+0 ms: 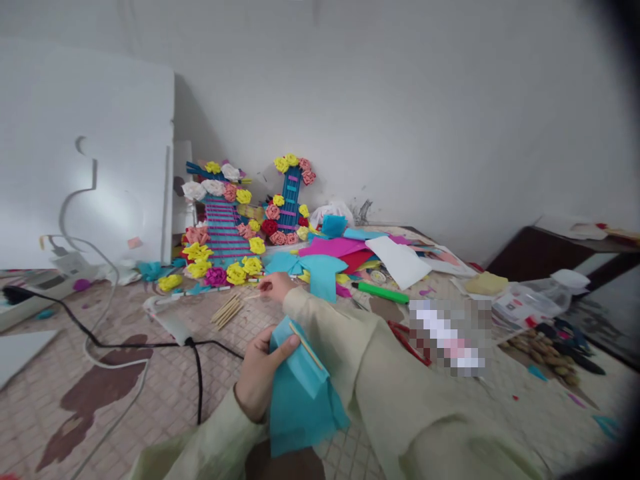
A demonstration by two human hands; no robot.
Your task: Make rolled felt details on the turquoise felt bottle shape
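Note:
My left hand [265, 367] is closed on a folded piece of blue crepe paper [295, 417]. A thin wooden stick [307, 347] lies along the paper's upper fold, with my thumb pressed over its end. My right hand [276, 287] reaches across to the far side of the table, its fingers bent together near the foot of the flower-trimmed pieces. Whatever is between those fingertips is too small to make out. A small bundle of wooden sticks [227, 311] lies just left of that hand. Left of the bundle rests a white glue gun [170, 328] with a black cord.
Two blue frames, one left [223, 230] and one right [290, 200], stand against the wall, edged with paper flowers. Coloured paper sheets [333, 248], a green marker-like stick [383, 292] and red-handled scissors [410, 343] lie to the right. Cables cross the left side; peanuts [543, 357] lie far right.

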